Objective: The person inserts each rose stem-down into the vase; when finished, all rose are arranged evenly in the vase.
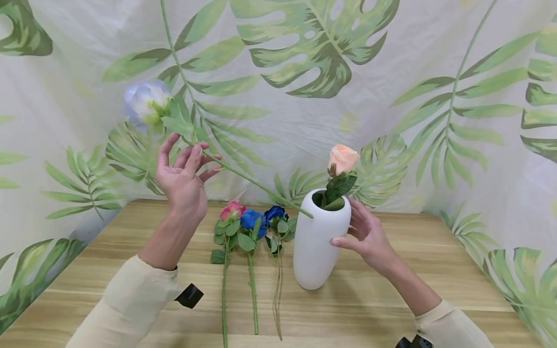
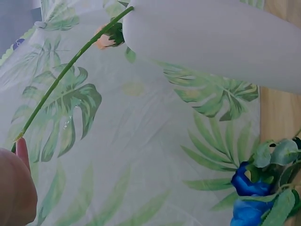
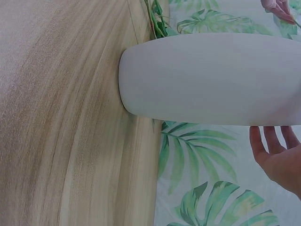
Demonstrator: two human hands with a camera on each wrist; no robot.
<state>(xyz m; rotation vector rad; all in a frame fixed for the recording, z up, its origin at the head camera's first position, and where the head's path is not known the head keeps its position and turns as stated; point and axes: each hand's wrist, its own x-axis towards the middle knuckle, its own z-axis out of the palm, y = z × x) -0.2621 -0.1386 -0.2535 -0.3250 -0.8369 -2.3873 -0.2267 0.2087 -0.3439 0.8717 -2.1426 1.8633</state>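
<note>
My left hand (image 1: 184, 174) is raised at the left and pinches the long green stem (image 1: 252, 181) of a pale blue rose (image 1: 143, 101). The stem's lower end reaches the mouth of a white vase (image 1: 319, 246). A peach rose (image 1: 343, 158) stands in that vase. My right hand (image 1: 365, 232) touches the vase's right side with its thumb and fairly straight fingers. The left wrist view shows the stem (image 2: 61, 77) running from my left hand (image 2: 14, 188) to the vase (image 2: 211, 42). The right wrist view shows my right hand (image 3: 277, 155) beside the vase (image 3: 207, 77).
A pink rose (image 1: 232, 210) and two blue roses (image 1: 254, 220) lie side by side on the wooden table (image 1: 391, 299), just left of the vase, stems toward me. A leaf-print cloth (image 1: 304, 96) hangs behind and to both sides.
</note>
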